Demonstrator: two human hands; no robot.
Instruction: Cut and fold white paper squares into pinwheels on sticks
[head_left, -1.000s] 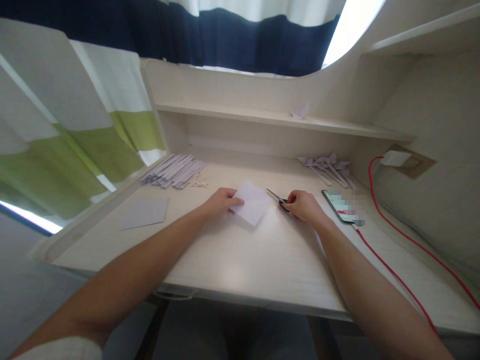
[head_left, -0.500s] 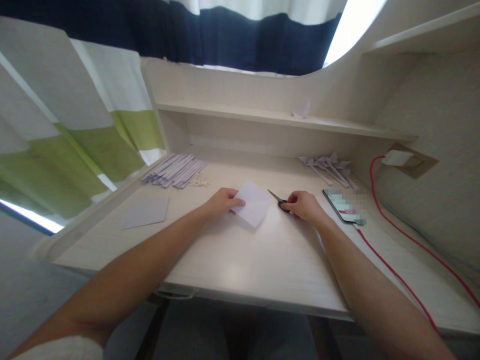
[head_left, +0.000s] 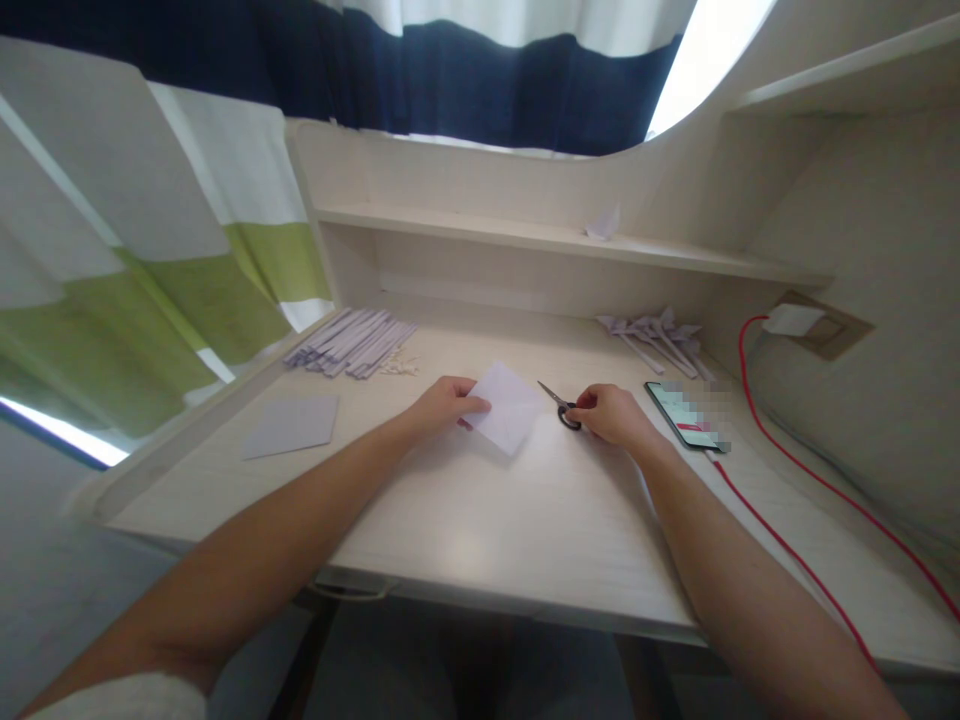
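L hand (head_left: 450, 402) nr frame ctr: thumb on top, fingers underneath, pinching the left corner of a white square paper (head_left: 504, 410), set diamond-wise w/ faint creases. R hand (head_left: 609, 414), just right of ctr, is narrow, fingertips drawn tog. on the black handle of the scissors (head_left: 561, 402); blades point upper left, tip nr the paper's right corner. Can't tell if they're lifted off the worktop (head_left: 457, 530).

Left side of frame: another paper sheet (head_left: 292, 425), flat. Above it, left of ctr, a pile of paper strips (head_left: 352, 342) w/ small pale bits (head_left: 400, 366) just beside.

Right of ctr, twd the back: a bunch of folded paper pieces on sticks (head_left: 660, 330). Below, a phone (head_left: 675, 412), screen partly pixelated, w/ red cable (head_left: 787, 545); white charger (head_left: 793, 319) at far right in wall socket. Upper ctr-right: a folded paper piece (head_left: 602, 222) on the shelf (head_left: 480, 225).
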